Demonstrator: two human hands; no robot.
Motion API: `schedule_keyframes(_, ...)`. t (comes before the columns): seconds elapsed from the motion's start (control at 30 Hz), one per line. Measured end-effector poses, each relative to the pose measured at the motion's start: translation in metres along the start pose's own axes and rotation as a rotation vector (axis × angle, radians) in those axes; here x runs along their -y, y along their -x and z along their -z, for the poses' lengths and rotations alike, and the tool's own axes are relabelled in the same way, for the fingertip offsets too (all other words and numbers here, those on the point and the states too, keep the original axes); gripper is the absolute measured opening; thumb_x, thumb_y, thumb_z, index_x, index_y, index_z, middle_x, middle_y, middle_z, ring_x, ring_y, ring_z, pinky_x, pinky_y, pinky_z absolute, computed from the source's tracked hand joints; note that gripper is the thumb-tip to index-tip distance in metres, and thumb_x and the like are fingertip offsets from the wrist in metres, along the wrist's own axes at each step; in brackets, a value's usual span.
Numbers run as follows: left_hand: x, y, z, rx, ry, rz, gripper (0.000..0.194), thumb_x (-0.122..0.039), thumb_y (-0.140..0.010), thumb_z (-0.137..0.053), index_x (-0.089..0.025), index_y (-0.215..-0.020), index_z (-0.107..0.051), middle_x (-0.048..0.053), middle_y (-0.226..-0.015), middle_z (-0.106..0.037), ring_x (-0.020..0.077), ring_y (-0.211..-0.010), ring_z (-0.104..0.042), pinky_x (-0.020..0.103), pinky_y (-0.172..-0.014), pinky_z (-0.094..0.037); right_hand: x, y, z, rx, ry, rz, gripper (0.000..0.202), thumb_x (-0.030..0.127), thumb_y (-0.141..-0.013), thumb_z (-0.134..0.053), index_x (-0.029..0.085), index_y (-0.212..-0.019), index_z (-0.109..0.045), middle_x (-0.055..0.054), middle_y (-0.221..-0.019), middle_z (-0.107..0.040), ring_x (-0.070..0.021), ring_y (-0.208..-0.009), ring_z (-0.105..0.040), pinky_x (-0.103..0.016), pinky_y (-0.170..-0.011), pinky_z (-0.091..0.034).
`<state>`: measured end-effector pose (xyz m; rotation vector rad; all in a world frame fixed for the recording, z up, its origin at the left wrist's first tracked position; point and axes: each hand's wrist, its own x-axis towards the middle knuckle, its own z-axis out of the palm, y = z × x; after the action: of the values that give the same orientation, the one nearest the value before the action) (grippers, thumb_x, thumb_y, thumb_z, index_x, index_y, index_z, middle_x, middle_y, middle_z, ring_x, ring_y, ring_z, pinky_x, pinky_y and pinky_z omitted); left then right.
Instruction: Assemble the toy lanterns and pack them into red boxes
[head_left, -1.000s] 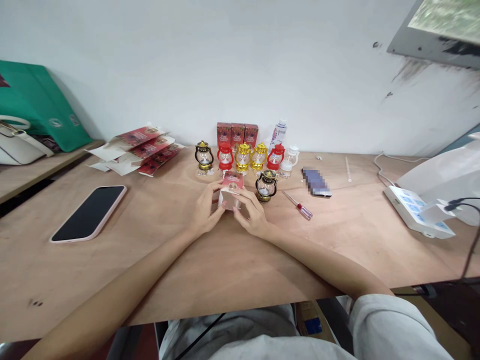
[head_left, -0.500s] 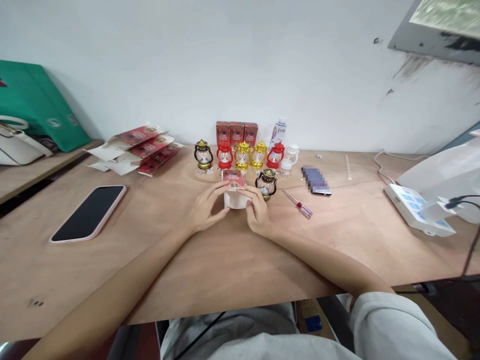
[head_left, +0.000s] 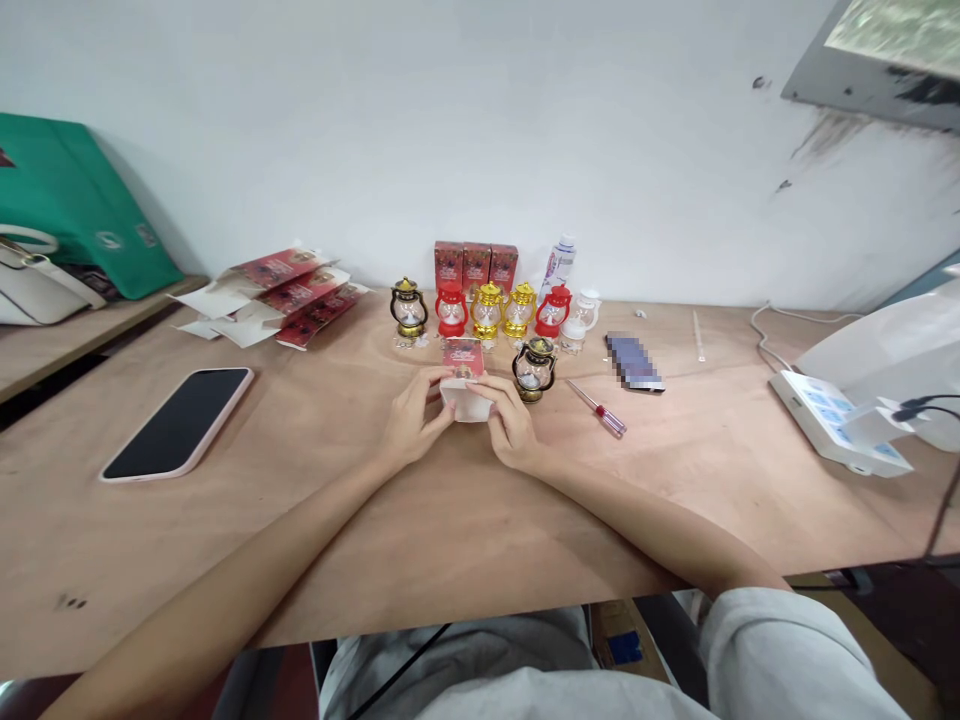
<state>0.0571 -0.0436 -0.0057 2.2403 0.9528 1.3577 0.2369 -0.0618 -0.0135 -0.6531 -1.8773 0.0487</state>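
A small red printed box (head_left: pixel 463 355) lies at the middle of the table, its white flap (head_left: pixel 466 403) facing me. My left hand (head_left: pixel 415 415) is closed on the box's left side, thumb at the flap. My right hand (head_left: pixel 512 420) grips the right side, its fingers reaching over the flap edge. Just right of the box stands a black and bronze lantern (head_left: pixel 534 372). Behind it is a row of small lanterns: a black and bronze one (head_left: pixel 409 308), red ones, a gold one (head_left: pixel 487 312) and a white one (head_left: pixel 584 312).
Three upright red boxes (head_left: pixel 476 268) and a bottle (head_left: pixel 559 262) stand by the wall. Flattened cartons (head_left: pixel 281 295) and a phone (head_left: pixel 178 425) lie left. Right are a screwdriver (head_left: pixel 600 410), another phone (head_left: pixel 634 362) and a power strip (head_left: pixel 840 422).
The box has shifted slightly left and tilted, and its white flap looks more closed over the near end. Both hands still hold it. The camera view has shifted a little.
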Motion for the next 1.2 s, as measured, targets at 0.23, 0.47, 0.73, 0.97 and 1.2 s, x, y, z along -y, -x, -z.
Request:
schedule_keyframes(0.23, 0.019, -0.001, 0.010, 0.067, -0.209, -0.352, 0.029, -0.015, -0.092, -0.036, -0.023, -0.115, -0.052, 0.010, -0.124, -0.058, 0.0171, -0.108, -0.061, 0.028, -0.078, -0.055, -0.002, -0.001, 0.000, -0.093, -0.067, -0.122, 0.043, 0.010, -0.090, -0.029, 0.024, -0.119, -0.058, -0.008, -0.111, -0.058, -0.0178, -0.108, -0.055, -0.037, -0.094, -0.047)
schedule_keyframes(0.47, 0.003, -0.004, 0.013, 0.081, -0.363, -0.416, 0.017, -0.020, -0.088, -0.046, -0.018, -0.100, -0.057, 0.012, -0.115, -0.061, 0.0185, -0.102, -0.063, 0.029, -0.084, -0.053, 0.000, -0.001, 0.001, -0.137, -0.119, -0.240, 0.039, 0.010, -0.088, -0.034, 0.023, -0.106, -0.065, -0.007, -0.105, -0.061, -0.0168, -0.105, -0.057, -0.034, -0.091, -0.047)
schedule_keyframes(0.73, 0.006, -0.006, 0.008, -0.002, -0.430, -0.474, 0.016, -0.030, -0.084, -0.060, -0.018, -0.086, -0.050, 0.011, -0.108, -0.065, 0.0192, -0.094, -0.066, 0.030, -0.078, -0.055, 0.002, 0.001, 0.000, -0.139, -0.145, -0.260, 0.043, 0.006, -0.084, -0.033, 0.024, -0.106, -0.065, -0.006, -0.107, -0.061, -0.0163, -0.105, -0.057, -0.033, -0.091, -0.048)
schedule_keyframes(0.97, 0.010, -0.003, 0.004, -0.054, -0.455, -0.349, 0.017, -0.025, -0.088, -0.053, -0.020, -0.073, -0.047, 0.008, -0.100, -0.068, 0.0170, -0.088, -0.067, 0.029, -0.076, -0.054, 0.006, 0.001, 0.002, -0.046, -0.208, -0.252, 0.041, 0.009, -0.085, -0.037, 0.025, -0.112, -0.062, -0.007, -0.111, -0.058, -0.0179, -0.106, -0.057, -0.035, -0.090, -0.048)
schedule_keyframes(1.2, 0.019, -0.008, 0.007, -0.091, -0.351, -0.333, 0.015, -0.016, -0.089, -0.045, -0.019, -0.074, -0.049, 0.008, -0.099, -0.067, 0.0199, -0.106, -0.061, 0.036, -0.086, -0.053, 0.000, 0.002, -0.001, 0.067, -0.249, -0.223, 0.057, -0.001, -0.070, -0.036, 0.023, -0.118, -0.057, -0.008, -0.116, -0.054, -0.0179, -0.112, -0.055, -0.035, -0.092, -0.049)
